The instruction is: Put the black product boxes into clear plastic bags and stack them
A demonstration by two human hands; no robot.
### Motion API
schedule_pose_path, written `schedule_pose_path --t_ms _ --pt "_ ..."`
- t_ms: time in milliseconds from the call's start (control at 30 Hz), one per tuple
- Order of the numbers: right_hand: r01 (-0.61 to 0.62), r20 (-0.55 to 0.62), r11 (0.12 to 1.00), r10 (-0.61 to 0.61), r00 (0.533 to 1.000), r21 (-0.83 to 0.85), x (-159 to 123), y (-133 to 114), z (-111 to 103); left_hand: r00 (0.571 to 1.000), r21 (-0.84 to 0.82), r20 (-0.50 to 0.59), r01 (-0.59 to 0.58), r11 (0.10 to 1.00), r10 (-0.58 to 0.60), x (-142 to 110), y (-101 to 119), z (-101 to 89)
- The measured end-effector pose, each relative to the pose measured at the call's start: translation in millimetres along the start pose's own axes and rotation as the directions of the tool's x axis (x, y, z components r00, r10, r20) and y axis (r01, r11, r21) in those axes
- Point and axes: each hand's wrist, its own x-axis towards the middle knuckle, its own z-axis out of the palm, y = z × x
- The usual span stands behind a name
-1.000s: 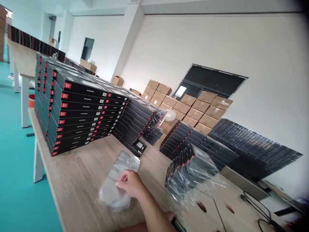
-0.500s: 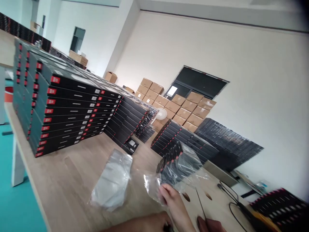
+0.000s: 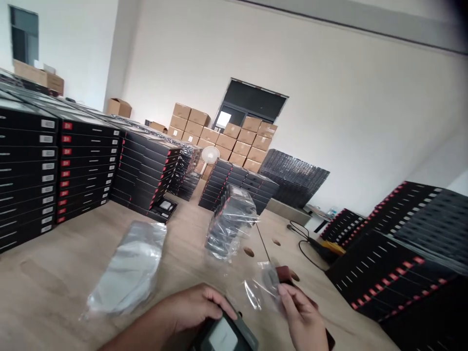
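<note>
My left hand (image 3: 199, 307) is closed on the edge of a dark flat box (image 3: 246, 334) with a pale square panel on top; the frame's bottom edge cuts it off. In my right hand (image 3: 302, 314), thumb and fingers pinch a clear plastic bag (image 3: 254, 292), which hangs limp to the left, apart from the box. A dark red object (image 3: 284, 274) lies just behind the right fingers, partly hidden. Left of both hands, a pile of clear plastic bags (image 3: 126, 270) rests on the wooden table (image 3: 47, 273). Beyond the hands stands a row of bagged dark boxes (image 3: 234, 219).
Tall stacks of black boxes (image 3: 87, 170) line the left side, with a small black tray (image 3: 163, 209) at their foot. More black boxes (image 3: 387, 278) rise at the right. A black cable (image 3: 305, 243) and table holes (image 3: 248, 251) lie near. Cartons (image 3: 226, 141) stand behind.
The view has swung right. My right hand, holding the clear bag, has moved away from the bagged boxes to the right. My left hand and the dark box have come further into view.
</note>
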Motion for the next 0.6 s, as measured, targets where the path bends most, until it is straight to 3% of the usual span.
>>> schedule_pose_path --t_ms 67,133,300,367,500,533,600 --pt "0.096 0.132 0.995 -0.1 0.986 0.037 -6 -18 8 0.996 0.001 -0.085 0.015 1.0 -0.015 2 -1 -3.7" --pt "0.203 0.258 0.976 -0.217 0.941 0.083 -15 -31 18 0.993 0.017 -0.121 0.006 1.0 -0.004 1 1 -5.3" --pt "0.346 0.46 0.935 -0.339 0.821 0.072 -30 -43 39 0.995 0.082 -0.098 -0.004 0.997 0.012 0 2 -5.3" --pt "0.385 0.432 0.922 -0.365 0.825 0.043 -32 -45 43 0.991 0.13 -0.126 -0.028 0.991 0.044 4 -2 -6.0" --pt "0.437 0.199 0.899 -0.424 0.883 -0.02 -37 -55 44 0.964 0.152 -0.251 -0.044 0.987 0.082 11 -9 -8.2" --pt "0.439 0.204 0.898 -0.427 0.881 -0.016 -38 -59 45 0.957 0.141 -0.273 -0.06 0.988 0.097 12 -10 -8.7" --pt "0.431 0.332 0.902 -0.405 0.852 -0.007 -42 -66 46 0.949 0.122 -0.281 -0.112 0.986 0.142 14 -12 -10.1"
